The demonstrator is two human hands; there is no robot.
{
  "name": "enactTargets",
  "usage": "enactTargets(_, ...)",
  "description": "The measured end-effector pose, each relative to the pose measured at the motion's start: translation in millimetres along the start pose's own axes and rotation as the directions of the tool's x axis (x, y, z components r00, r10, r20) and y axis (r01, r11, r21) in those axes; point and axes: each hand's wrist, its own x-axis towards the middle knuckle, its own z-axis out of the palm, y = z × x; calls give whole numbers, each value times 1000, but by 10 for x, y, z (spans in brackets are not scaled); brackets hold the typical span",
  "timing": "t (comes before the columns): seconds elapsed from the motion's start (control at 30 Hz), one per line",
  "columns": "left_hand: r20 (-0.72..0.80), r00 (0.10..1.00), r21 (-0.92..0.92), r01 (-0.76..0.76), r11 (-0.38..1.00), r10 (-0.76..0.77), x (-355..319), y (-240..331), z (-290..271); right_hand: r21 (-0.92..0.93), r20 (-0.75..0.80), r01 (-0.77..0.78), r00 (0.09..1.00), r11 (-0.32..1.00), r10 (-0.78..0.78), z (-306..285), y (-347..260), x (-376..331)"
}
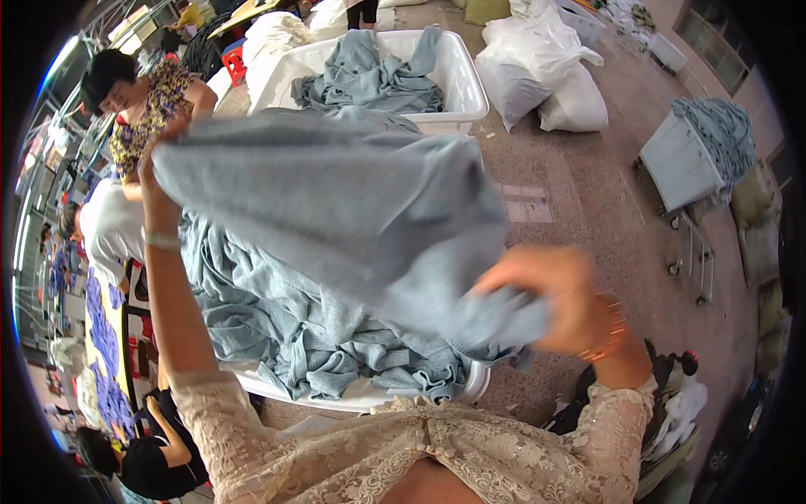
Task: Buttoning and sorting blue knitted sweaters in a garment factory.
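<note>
A grey-blue knit garment (336, 193) is stretched in the air between my two hands, smeared by motion. My left hand (154, 172), raised at the far left, grips one end of it. Lower on the right, my right hand (550, 294) is closed round a bunched part of the cloth and is blurred. Whether the piece is a sweater or only a part of one, I cannot tell. Beneath it, a heap of similar grey-blue knitwear (319, 349) fills a white tub (361, 401), whose far side the raised garment hides.
Beyond stands another white tub (470, 84) with more grey-blue knitwear (369, 76). Stuffed white sacks (537, 67) sit to its right. A loaded wheeled cart (676, 164) is farther right. Co-workers (155, 105) are on the left by a table with purple pieces (102, 336).
</note>
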Motion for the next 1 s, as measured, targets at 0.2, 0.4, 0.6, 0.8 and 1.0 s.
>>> enactTargets(0.2,194,900,773,105,626,-391,-1599,44,1289,-29,162,-106,981,994,109,1389,499,74)
enactTargets(0.4,185,689,452,573,684,-701,-2630,240,2209,128,81,-87,994,988,77,1654,500,204)
enactTargets(0.6,166,765,306,560,770,-622,-2514,594,1472,353,509,-351,850,867,136,1118,926,-318)
enactTargets(0.8,-299,857,274,499,822,-420,-2918,815,792,239,458,-485,820,841,343,434,1185,-717)
enactTargets(1.0,-448,799,387,577,719,-400,-3447,439,319,175,329,-498,843,849,426,77,1529,-503)
